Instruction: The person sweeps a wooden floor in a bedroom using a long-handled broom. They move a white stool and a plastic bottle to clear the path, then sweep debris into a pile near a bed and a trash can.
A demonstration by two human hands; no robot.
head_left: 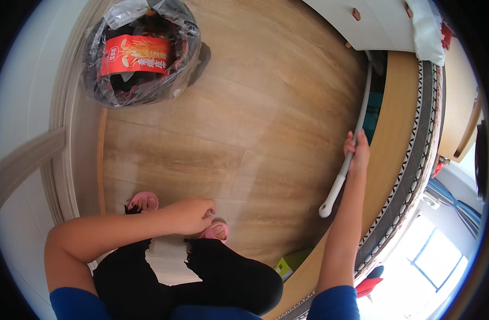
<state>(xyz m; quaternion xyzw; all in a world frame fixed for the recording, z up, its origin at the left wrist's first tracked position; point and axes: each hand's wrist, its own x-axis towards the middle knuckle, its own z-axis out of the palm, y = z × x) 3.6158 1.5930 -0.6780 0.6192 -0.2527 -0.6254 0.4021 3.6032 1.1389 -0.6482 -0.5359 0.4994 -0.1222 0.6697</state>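
Note:
My right hand point(359, 153) is closed round a long pale grey pole point(366, 101) with a thick white grip end point(332, 197). The pole slants along the floor beside the wooden bed or bench base, its grip end towards me. Its far end reaches the dark gap beside the white cabinet, and what kind of tool it is cannot be made out. My left hand point(194, 215) hangs in front of my body, fingers curled in, with nothing visible in them. Below it are my feet in pink slippers point(218, 230).
A clear-grey plastic bag point(183, 69) with a red printed package point(135, 54) stands at the far left by the door frame. A white cabinet point(370, 24) is at the far right. Teal items point(371, 120) and a green box point(291, 264) sit under the wooden edge point(391, 133).

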